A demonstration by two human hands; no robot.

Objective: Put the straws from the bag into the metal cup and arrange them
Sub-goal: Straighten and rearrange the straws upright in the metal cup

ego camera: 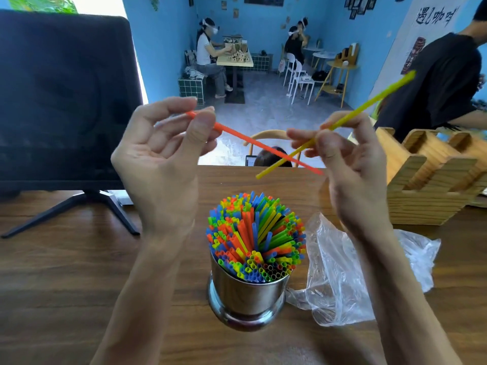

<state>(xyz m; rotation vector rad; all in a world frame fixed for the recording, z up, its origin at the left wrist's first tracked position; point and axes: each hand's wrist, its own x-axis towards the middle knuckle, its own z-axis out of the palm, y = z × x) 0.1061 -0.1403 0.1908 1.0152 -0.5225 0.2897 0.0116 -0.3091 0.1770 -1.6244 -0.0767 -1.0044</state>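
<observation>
Straws (254, 235) in blue, green, orange and yellow pack the metal cup (246, 296) at the near edge of a wooden table (66, 272), fanned upright with their open ends facing the camera, a sign that most of the job is likely done. Just to the cup's right, touching its base, lies the clear plastic bag (340, 280), crumpled and flat; it appears empty, though its folds could hide a straw or two. Above the cup, both hands are raised with a single straw each: the left hand (160, 164) pinches an orange straw (263, 146) near its upper end between thumb and forefinger, the other fingers loosely curled, while the right hand (350, 164) pinches a yellow straw (369, 102) around its middle with thumb and fingertips. The two straws cross in the air between the hands, both angled down toward the cup, held by light pinches that would let each be steered into a gap among the packed ends. Beyond the hands, a dark monitor (66, 96) stands on its stand at left and a slotted wooden holder (432, 177) sits at right. Farther back, in a blue-walled room, seated people wearing headsets work at small tables, and a person in a dark shirt (445, 80) stands at the right edge.
</observation>
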